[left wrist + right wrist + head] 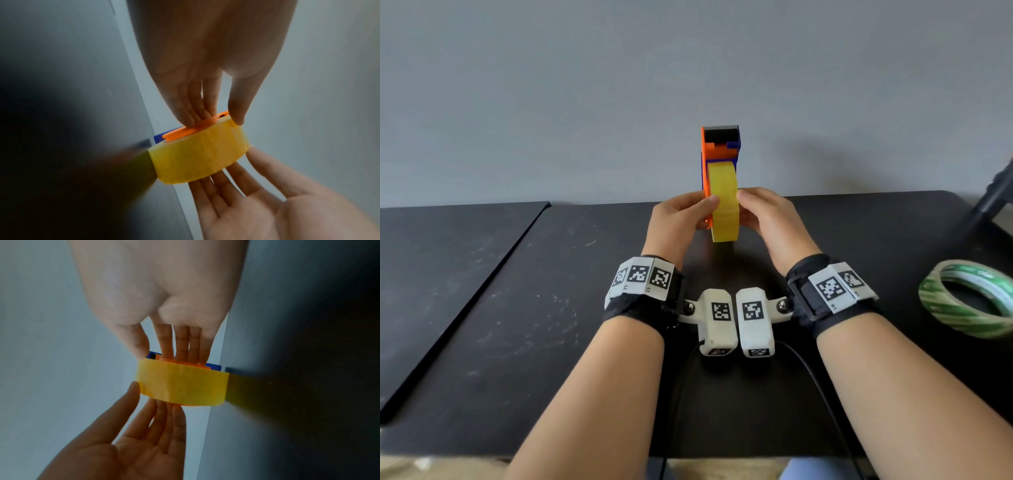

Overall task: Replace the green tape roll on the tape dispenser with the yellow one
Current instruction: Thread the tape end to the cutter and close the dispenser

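The orange and blue tape dispenser (pixel 719 144) stands upright on the black table (pixel 534 325), cutter end up. The yellow tape roll (pixel 724 205) sits on its hub, its lower rim at the tabletop. My left hand (pixel 688 212) presses straight fingers (pixel 191 116) on the orange side plate (pixel 195 128), thumb on the roll's rim (pixel 197 155). My right hand (pixel 760 212) presses straight fingers (pixel 180 350) against the opposite face by the blue part (pixel 213 366), thumb at the roll's edge (pixel 183 382). The green tape roll (pixel 969 298) lies flat at the right.
A black mat (pixel 431 274) covers the table's left part. A dark frame (pixel 996 202) juts in at the far right edge. A grey wall stands close behind the table. Black cables (pixel 815 383) run from my wrists toward the near edge.
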A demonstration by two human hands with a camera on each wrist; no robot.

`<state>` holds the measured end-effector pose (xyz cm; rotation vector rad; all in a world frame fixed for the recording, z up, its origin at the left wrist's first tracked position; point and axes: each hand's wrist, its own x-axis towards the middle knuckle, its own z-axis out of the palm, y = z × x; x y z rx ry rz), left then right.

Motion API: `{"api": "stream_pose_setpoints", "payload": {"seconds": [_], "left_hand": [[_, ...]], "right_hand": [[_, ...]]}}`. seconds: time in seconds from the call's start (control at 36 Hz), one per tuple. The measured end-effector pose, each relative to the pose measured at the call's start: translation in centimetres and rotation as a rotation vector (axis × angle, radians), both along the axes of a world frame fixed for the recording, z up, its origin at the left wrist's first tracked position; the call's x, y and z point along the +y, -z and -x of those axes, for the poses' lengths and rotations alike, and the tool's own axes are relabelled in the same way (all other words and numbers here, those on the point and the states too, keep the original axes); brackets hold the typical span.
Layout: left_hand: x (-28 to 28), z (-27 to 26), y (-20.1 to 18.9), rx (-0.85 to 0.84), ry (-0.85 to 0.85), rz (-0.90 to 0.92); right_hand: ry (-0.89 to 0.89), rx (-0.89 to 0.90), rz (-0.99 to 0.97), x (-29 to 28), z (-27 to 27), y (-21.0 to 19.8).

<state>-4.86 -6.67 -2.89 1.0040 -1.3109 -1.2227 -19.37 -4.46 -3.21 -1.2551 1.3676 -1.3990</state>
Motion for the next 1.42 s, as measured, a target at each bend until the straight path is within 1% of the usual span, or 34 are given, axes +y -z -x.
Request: {"api": "stream_pose_setpoints", "payload": {"seconds": [0.14, 0.28, 0.42, 0.64, 0.69, 0.78, 0.83, 0.97, 1.06, 1.14, 1.31, 1.42], "left_hand": [[1.5, -0.5, -0.3, -0.051, 0.004, 0.014], [3.5, -1.0, -0.5, -0.080, -0.004, 0.010], [5.8, -1.6, -0.9, -0.062, 0.008, -0.027], [9.4, -2.5, -1.5, -0.087, 0.014, -0.039], [9.4, -2.5, -1.5, -0.096, 0.010, -0.053], [10.0, -2.6, -1.5, -0.095, 0.006, -0.076], [10.2, -2.6, -1.5, -0.096, 0.005, -0.089], [10.2, -2.6, -1.8, -0.085, 0.011, -0.112], [10.1, -2.7, -1.8, -0.102, 0.018, -0.119], [10.1, -2.8, -1.8, -0.117, 0.030, -0.119], [10.2, -3.2, -1.9, -0.160, 0.057, -0.115], [10.4, -3.6, -2.1, -0.195, 0.093, -0.132]], "right_hand": [[0.012, 0.029, -0.011, 1.5, -0.6, -0.4], [0.053, 0.042, 0.035, 3.6, -1.2, -0.8], [0.061, 0.133, 0.120, 6.1, -1.6, -1.3], [0.108, 0.231, 0.172, 9.7, -2.2, -1.5], [0.111, 0.267, 0.190, 9.8, -2.2, -1.7], [0.095, 0.381, 0.234, 10.7, -2.2, -1.9], [0.080, 0.428, 0.233, 11.2, -2.2, -2.0], [0.041, 0.422, 0.218, 12.2, -2.1, -2.0], [0.033, 0.471, 0.214, 12.3, -2.1, -2.1], [0.058, 0.520, 0.230, 12.1, -2.2, -2.0], [0.139, 0.539, 0.287, 11.9, -2.5, -1.8], [0.145, 0.582, 0.302, 11.5, -2.7, -1.8]]}}
